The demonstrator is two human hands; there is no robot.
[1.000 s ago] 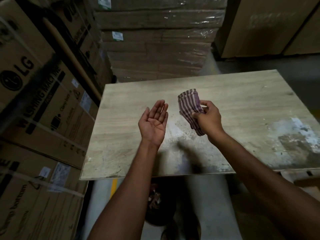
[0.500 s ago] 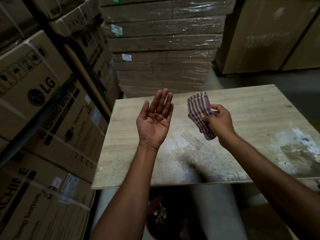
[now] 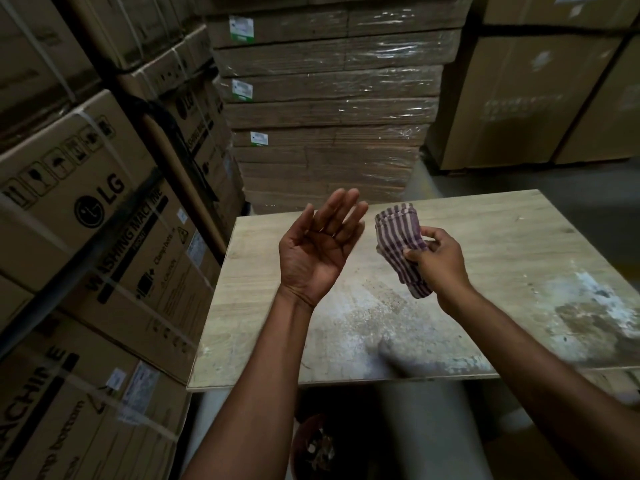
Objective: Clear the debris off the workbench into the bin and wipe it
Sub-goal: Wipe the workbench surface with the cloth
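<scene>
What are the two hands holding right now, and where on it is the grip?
The right hand grips the striped cloth around its lower middle. The left hand is open, palm up, holding nothing.

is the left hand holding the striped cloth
No, the left hand is open and empty, palm up, while the right hand grips the striped cloth above the workbench.
</scene>
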